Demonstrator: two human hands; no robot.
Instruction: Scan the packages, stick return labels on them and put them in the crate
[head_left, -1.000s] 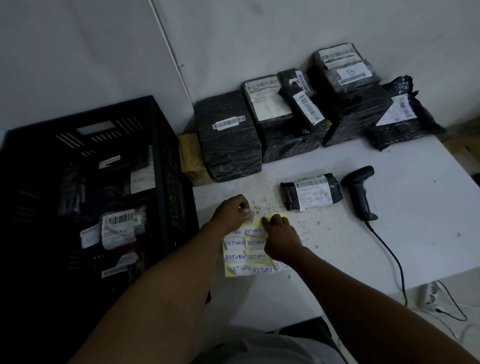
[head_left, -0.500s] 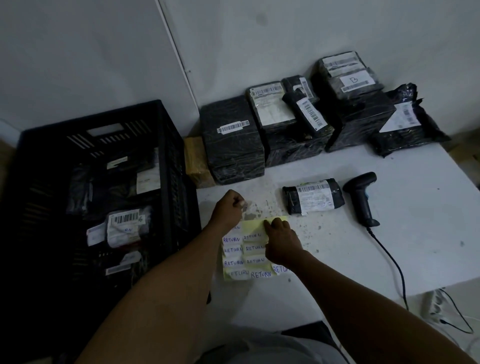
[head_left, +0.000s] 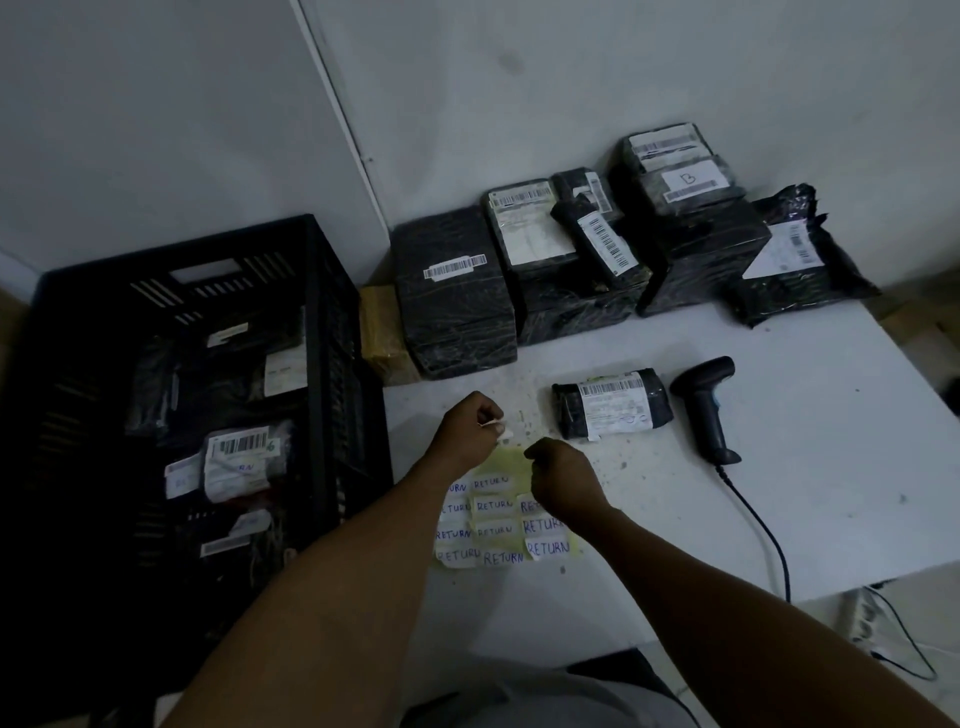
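Black crate (head_left: 332, 291) at far left, beside the table; labelled packages lie inside it. Left hand (head_left: 470, 428) above top edge of the yellow label sheet (head_left: 501, 519), fingertips pinched on a small white label (head_left: 505, 434) lifted clear of the sheet. Right hand (head_left: 563, 480) curled into a loose fist, pressing down on the sheet's right part; whether it grips anything, cannot tell. Small black package (head_left: 613, 410) on the white table (head_left: 831, 467), just beyond the right hand, not touched. Handheld scanner (head_left: 706, 410) lies right of it. Wrapped packages (head_left: 571, 270) line the wall.
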